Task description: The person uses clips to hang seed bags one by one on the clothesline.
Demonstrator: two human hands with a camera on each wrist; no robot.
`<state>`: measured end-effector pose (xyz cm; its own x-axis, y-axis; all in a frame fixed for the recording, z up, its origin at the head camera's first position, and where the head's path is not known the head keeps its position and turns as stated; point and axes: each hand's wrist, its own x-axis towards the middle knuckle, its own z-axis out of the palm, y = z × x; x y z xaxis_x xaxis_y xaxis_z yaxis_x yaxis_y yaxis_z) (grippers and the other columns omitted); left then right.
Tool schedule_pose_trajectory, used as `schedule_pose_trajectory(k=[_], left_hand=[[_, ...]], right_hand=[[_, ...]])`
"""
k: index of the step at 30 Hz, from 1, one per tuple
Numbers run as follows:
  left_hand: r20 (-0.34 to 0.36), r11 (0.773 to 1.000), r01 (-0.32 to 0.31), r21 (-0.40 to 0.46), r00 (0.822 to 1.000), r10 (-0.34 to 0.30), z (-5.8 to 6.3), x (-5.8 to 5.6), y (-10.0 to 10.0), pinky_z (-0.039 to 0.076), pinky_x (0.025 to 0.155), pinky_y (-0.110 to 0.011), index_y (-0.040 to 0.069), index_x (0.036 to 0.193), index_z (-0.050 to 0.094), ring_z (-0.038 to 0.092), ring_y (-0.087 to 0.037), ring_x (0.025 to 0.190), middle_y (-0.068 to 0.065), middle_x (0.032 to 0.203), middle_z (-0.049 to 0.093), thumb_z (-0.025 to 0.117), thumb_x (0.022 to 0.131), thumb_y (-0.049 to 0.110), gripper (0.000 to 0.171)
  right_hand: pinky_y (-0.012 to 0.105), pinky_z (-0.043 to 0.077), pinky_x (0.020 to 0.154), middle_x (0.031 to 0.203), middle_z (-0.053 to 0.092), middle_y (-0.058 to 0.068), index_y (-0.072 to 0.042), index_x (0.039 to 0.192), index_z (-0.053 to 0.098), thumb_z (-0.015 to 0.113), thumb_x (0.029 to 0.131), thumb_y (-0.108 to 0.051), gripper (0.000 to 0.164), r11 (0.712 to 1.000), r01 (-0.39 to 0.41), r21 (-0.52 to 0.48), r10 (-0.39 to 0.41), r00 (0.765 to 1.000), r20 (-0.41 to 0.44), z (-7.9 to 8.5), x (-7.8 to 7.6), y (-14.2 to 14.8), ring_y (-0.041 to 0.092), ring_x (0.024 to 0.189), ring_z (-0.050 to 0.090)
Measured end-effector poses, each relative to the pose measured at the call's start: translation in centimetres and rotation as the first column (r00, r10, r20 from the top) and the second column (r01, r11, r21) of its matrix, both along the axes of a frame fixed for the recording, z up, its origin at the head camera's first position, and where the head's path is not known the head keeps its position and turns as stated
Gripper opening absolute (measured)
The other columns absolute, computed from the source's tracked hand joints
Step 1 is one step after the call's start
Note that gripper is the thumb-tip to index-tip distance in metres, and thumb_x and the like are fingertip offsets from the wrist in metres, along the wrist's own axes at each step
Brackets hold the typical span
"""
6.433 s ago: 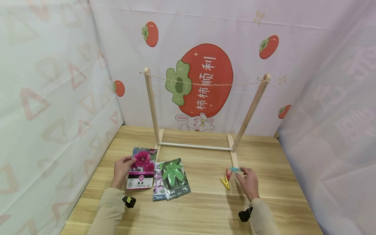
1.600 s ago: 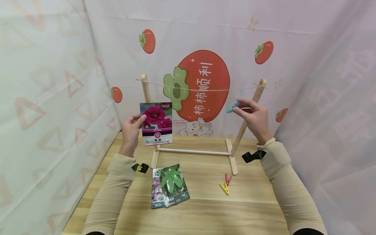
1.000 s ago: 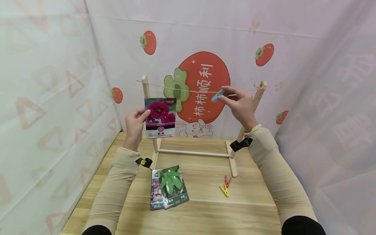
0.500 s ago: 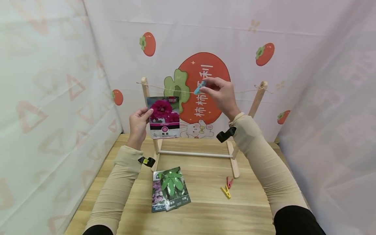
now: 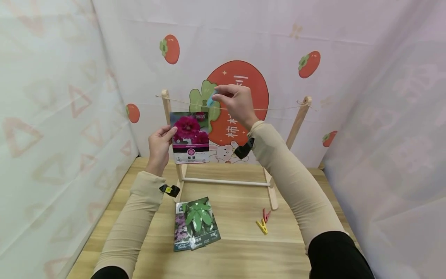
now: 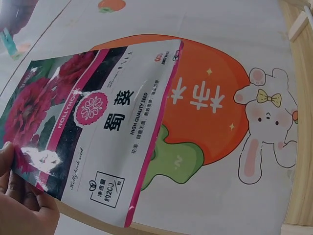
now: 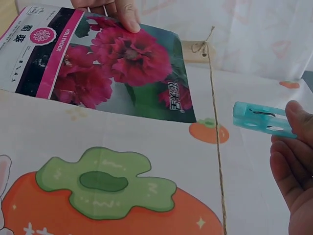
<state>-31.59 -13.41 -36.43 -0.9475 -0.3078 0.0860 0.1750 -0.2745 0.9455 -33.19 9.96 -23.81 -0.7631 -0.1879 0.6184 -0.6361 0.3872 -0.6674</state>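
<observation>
- Two packets (image 5: 200, 221) lie nearer the table's (image 5: 244, 257) left edge; red peg (image 5: 266, 215) and yellow peg (image 5: 262, 227) nearer its right.
- Left hand (image 5: 159, 149) pinches the flower packet (image 5: 189, 137) by its side, just below the string (image 5: 278, 109); a level grip should leave its top edge free.
- Right hand (image 5: 238, 102) pinches the blue peg (image 7: 259, 119) near the string; turning it square seems wise.

1 hollyhock seed packet (image 5: 191, 139), 1 green-leaf seed packet (image 5: 201, 221), 1 purple-flower seed packet (image 5: 181, 230): total 3. 1 turquoise clothespin (image 5: 211, 99), 1 red clothespin (image 5: 266, 215), 1 yellow clothespin (image 5: 262, 227): total 3. 1 left hand (image 5: 159, 149), 1 right hand (image 5: 237, 102). 2 wooden posts (image 5: 297, 123), 2 wooden feet (image 5: 273, 197), 1 white crossbar (image 5: 226, 181), 1 twine line (image 5: 278, 109). 1 printed rabbit (image 5: 223, 153), 5 printed persimmons (image 5: 258, 93).
</observation>
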Motion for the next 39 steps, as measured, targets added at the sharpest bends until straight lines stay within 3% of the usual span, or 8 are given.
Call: schedule_pose_trajectory(k=[8,17,24,27,31,39], left_hand=[[0.000,1.000,0.006,0.003,1.000,-0.006,-0.2,0.0,0.0,0.046,0.061,-0.015,0.013,0.090,0.065,0.060,0.002,0.067,0.013,0.071,0.069,0.071,0.089,0.012,0.007],[-0.002,1.000,0.015,0.023,1.000,-0.015,0.3,0.1,0.9,0.047,0.062,-0.015,0.015,0.090,0.066,0.062,0.002,0.070,0.013,0.073,0.069,0.072,0.088,0.012,0.007],[-0.008,0.999,0.015,0.048,1.000,-0.015,0.3,0.0,1.1,0.047,0.062,-0.015,0.016,0.087,0.068,0.063,0.002,0.070,0.012,0.073,0.070,0.072,0.087,0.012,0.007],[-0.020,0.998,0.019,0.063,1.000,-0.018,0.4,-0.1,1.1,0.048,0.063,-0.015,0.017,0.086,0.068,0.063,0.003,0.071,0.013,0.073,0.070,0.074,0.085,0.013,0.007],[-0.030,0.996,0.022,0.087,0.999,-0.019,0.4,-0.3,1.2,0.047,0.061,-0.014,0.018,0.082,0.070,0.063,0.004,0.069,0.013,0.072,0.070,0.074,0.085,0.012,0.008],[-0.016,0.999,0.027,0.029,1.000,-0.027,0.5,-0.4,1.4,0.045,0.061,-0.015,0.017,0.089,0.068,0.060,0.004,0.069,0.014,0.074,0.069,0.072,0.087,0.014,0.006]], right_hand=[[0.017,0.035,0.054,0.100,0.075,0.016,0.000,0.107,0.074,0.074,0.086,-0.014,0.025,1.000,-0.005,0.019,0.005,1.000,0.019,-0.3,-0.3,-2.5,0.022,0.077,0.066],[0.016,0.044,0.061,0.103,0.075,0.015,-0.002,0.109,0.074,0.072,0.088,-0.016,0.025,0.999,0.036,0.031,-0.037,0.998,0.054,-0.1,-0.5,-3.9,0.021,0.089,0.069],[0.019,0.051,0.068,0.105,0.075,0.012,-0.004,0.107,0.075,0.071,0.089,-0.017,0.023,0.993,0.028,0.115,-0.038,0.996,0.085,0.1,-0.7,-4.3,0.019,0.094,0.070],[0.018,0.049,0.064,0.107,0.075,0.012,-0.004,0.106,0.075,0.071,0.089,-0.016,0.022,0.991,0.014,0.136,-0.027,0.995,0.097,0.1,-0.7,-4.5,0.020,0.091,0.069],[0.018,0.048,0.061,0.106,0.075,0.013,-0.003,0.106,0.075,0.071,0.089,-0.016,0.022,0.980,-0.001,0.198,-0.019,0.995,0.098,-0.1,-0.8,-4.8,0.020,0.089,0.069],[0.025,0.057,0.079,0.109,0.074,0.010,-0.006,0.120,0.070,0.070,0.090,-0.020,0.033,0.942,-0.060,0.329,-0.010,0.979,0.206,0.0,-0.8,-5.1,0.018,0.094,0.069]])
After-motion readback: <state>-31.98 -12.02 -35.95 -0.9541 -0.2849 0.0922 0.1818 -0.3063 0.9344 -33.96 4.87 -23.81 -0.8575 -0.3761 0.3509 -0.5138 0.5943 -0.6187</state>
